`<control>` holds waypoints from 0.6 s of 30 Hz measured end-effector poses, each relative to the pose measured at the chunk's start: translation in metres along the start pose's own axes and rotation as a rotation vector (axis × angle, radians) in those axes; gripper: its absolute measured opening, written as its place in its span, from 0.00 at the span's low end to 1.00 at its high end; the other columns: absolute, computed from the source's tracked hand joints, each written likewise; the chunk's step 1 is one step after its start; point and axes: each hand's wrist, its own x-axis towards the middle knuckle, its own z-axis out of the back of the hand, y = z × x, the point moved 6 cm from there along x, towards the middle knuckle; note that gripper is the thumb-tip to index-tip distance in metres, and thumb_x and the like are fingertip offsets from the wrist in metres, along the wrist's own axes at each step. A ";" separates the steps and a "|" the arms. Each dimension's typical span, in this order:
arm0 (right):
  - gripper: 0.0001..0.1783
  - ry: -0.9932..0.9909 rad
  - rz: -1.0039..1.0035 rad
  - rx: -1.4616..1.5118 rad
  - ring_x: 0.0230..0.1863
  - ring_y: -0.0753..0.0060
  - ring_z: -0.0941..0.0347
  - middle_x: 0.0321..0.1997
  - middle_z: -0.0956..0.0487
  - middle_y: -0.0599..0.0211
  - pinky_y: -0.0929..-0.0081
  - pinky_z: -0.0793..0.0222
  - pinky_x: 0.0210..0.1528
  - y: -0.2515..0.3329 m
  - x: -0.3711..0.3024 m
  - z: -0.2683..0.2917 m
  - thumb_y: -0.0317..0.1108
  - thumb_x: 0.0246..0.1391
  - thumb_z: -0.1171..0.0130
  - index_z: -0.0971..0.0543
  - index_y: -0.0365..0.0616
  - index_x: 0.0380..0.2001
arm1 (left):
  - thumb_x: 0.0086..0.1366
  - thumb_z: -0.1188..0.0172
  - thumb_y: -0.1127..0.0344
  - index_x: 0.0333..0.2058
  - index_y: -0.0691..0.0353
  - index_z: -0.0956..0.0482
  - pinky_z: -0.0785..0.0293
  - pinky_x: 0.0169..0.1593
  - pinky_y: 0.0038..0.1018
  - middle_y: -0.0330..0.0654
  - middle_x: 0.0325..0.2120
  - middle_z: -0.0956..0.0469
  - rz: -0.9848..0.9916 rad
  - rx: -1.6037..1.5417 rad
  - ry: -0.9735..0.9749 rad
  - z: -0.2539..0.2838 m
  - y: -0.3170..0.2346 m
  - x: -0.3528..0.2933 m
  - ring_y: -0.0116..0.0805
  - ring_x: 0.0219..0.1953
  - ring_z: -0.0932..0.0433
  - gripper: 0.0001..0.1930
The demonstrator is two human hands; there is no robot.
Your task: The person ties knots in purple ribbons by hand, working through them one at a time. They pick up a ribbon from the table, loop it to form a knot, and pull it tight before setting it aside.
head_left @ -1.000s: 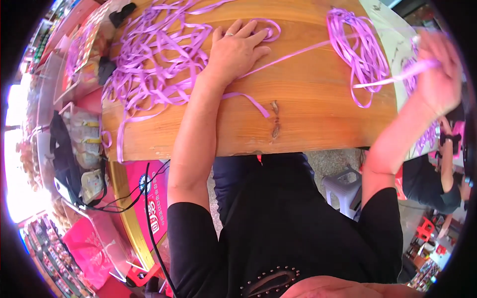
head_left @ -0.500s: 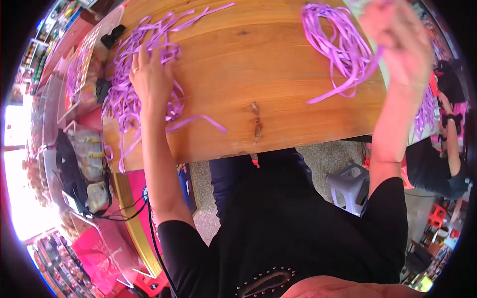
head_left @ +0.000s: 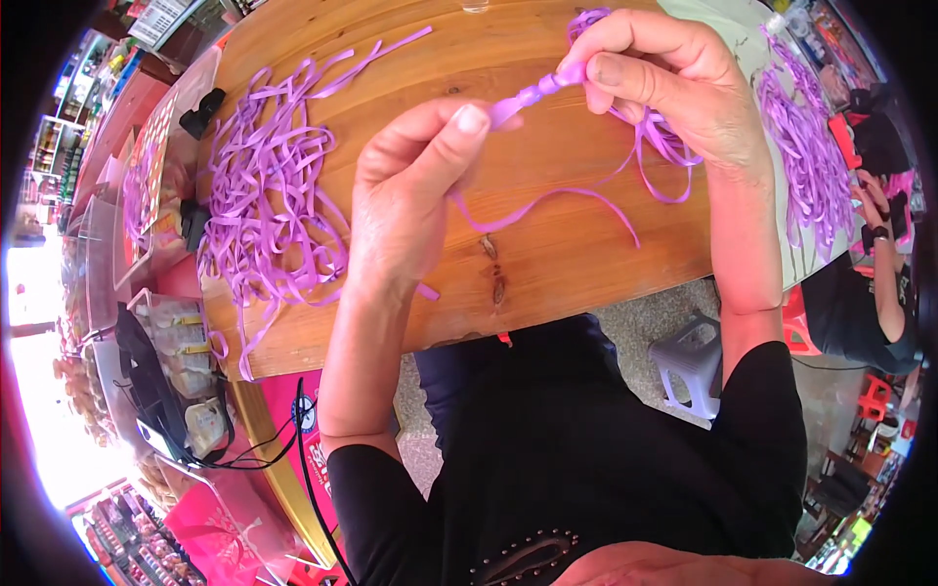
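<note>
Above the wooden table, my left hand pinches one end of a short stretch of purple ribbon between thumb and forefinger. My right hand grips the other end between thumb and fingers. Knot-like bunches show along the ribbon between the hands. A loose tail of ribbon trails below them onto the wood. On the table's left lies a tangled heap of purple ribbon. Partly hidden behind my right hand is a looped bundle of purple ribbon.
More purple strands hang over a pale surface at the right. Beyond it is another person's arm. A grey plastic stool stands under the table's right side. Clear boxes and a black cable are at the left.
My left hand has left the ribbon heap and moved right. My right hand has come in toward it, and a knotted ribbon is now stretched between both.
</note>
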 end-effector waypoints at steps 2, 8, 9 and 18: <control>0.08 -0.023 -0.013 0.010 0.23 0.87 0.34 0.25 0.23 0.71 0.89 0.42 0.23 -0.010 -0.002 0.001 0.29 0.55 0.44 0.21 0.39 0.38 | 0.62 0.40 0.66 0.35 0.64 0.19 0.34 0.38 0.20 0.34 0.27 0.21 -0.089 0.181 -0.186 0.006 -0.011 -0.005 0.19 0.29 0.31 0.08; 0.05 -0.040 -0.002 -0.032 0.25 0.88 0.31 0.25 0.23 0.74 0.89 0.41 0.21 -0.028 -0.006 -0.013 0.28 0.55 0.43 0.20 0.41 0.34 | 0.57 0.38 0.68 0.39 0.64 0.21 0.32 0.45 0.25 0.43 0.36 0.23 -0.434 1.475 -0.196 -0.001 -0.029 -0.013 0.33 0.41 0.25 0.11; 0.05 -0.010 -0.008 0.002 0.25 0.87 0.30 0.26 0.23 0.74 0.89 0.40 0.21 -0.029 -0.006 -0.019 0.27 0.54 0.43 0.20 0.41 0.33 | 0.57 0.38 0.68 0.42 0.63 0.23 0.32 0.46 0.26 0.44 0.37 0.23 -0.537 1.379 -0.189 -0.010 -0.030 -0.011 0.36 0.42 0.26 0.14; 0.07 -0.095 0.171 -0.043 0.28 0.85 0.27 0.27 0.22 0.72 0.86 0.34 0.25 -0.034 -0.011 -0.018 0.28 0.53 0.41 0.20 0.40 0.36 | 0.62 0.41 0.69 0.38 0.68 0.23 0.33 0.37 0.18 0.36 0.30 0.25 0.128 0.234 -0.186 0.000 0.026 -0.007 0.20 0.32 0.30 0.09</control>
